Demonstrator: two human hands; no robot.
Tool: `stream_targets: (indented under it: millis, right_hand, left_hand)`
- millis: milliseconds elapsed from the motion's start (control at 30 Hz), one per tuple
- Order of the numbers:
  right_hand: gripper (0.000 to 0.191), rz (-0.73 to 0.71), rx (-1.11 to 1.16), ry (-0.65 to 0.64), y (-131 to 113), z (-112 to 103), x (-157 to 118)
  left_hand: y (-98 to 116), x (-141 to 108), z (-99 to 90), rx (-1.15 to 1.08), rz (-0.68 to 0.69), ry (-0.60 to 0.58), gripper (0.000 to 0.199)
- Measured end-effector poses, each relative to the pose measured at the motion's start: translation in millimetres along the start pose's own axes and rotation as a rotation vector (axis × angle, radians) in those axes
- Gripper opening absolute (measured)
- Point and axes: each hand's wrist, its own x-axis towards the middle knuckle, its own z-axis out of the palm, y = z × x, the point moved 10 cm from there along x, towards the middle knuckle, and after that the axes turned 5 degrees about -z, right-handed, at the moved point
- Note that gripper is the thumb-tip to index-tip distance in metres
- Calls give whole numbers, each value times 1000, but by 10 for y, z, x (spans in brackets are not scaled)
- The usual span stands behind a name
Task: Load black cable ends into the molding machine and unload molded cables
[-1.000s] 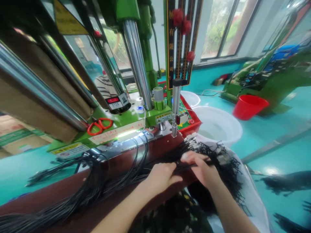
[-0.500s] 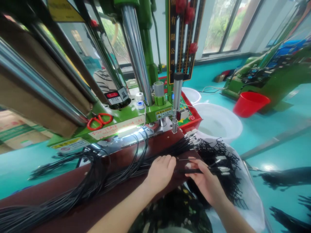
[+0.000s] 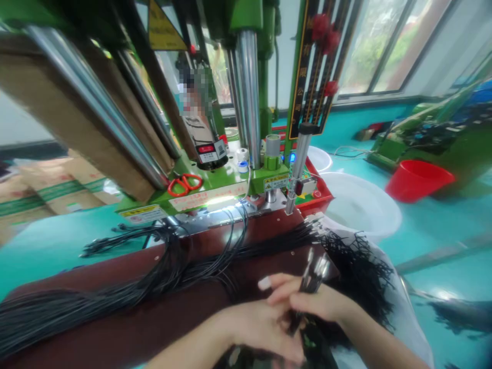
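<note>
My right hand (image 3: 311, 300) grips a few thin black cables (image 3: 312, 274) with metal plug ends that stick up above my fingers. My left hand (image 3: 257, 328) lies just below and against it, fingers curled at the same cables near the bottom edge. A large bundle of black cables (image 3: 126, 287) runs across the dark red bench top (image 3: 161, 323) from the left. More cable ends (image 3: 357, 266) pile up to the right over a white bag.
A green press machine (image 3: 230, 179) with chrome columns (image 3: 249, 92) rises behind the bench. Red scissors (image 3: 184, 183) lie on its base. White basins (image 3: 361, 202) and a red bucket (image 3: 418, 179) stand on the teal floor at right. Cardboard boxes (image 3: 49, 184) sit at left. A person stands behind the machine.
My hands pulled back from the bench toward me and came together. The right hand lifted a few cables so their plug ends now point up. The view shifted left.
</note>
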Motion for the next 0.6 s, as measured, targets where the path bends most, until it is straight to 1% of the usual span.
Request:
stream_targets:
  millis: [33, 67, 100, 133, 167, 233, 267, 300, 333, 367, 467, 533, 600]
  right_hand:
    - [31, 44, -21, -29, 96, 72, 20]
    - [32, 74, -23, -17, 175, 90, 46]
    - [34, 89, 1, 27, 227, 62, 78]
    - [36, 89, 53, 88, 248, 0, 118]
    - [37, 72, 129, 151, 235, -83, 163]
    - [39, -13, 267, 260, 96, -291, 267]
    - [38, -63, 292, 293, -13, -396, 319]
    - [36, -94, 270, 294, -125, -471, 373]
    - [35, -90, 208, 263, -215, -509, 426]
    - [33, -56, 115, 211, -275, -514, 473]
    - [34, 98, -190, 14, -294, -446, 522]
    - [39, 119, -298, -76, -286, -408, 516]
    - [42, 93, -344, -103, -279, -414, 520]
  left_hand:
    - [-1, 21, -51, -174, 66, 79, 51]
    - [-18, 33, -148, -322, 133, 205, 51]
    - [-62, 37, -237, -441, 179, 329, 50]
    - [-119, 50, -283, -535, 197, 412, 49]
    - [-171, 77, -293, -602, 197, 454, 47]
    - [-212, 141, -286, -635, 190, 474, 43]
    - [-205, 162, -297, -610, 196, 485, 42]
    - [-191, 175, -321, -576, 202, 504, 42]
    - [-174, 180, -356, -546, 209, 531, 41]
    - [-151, 182, -394, -525, 220, 556, 42]
    - [-47, 178, -497, -535, 277, 617, 42]
    - [44, 172, -553, -545, 329, 648, 42]
    - [118, 169, -607, -542, 371, 686, 41]
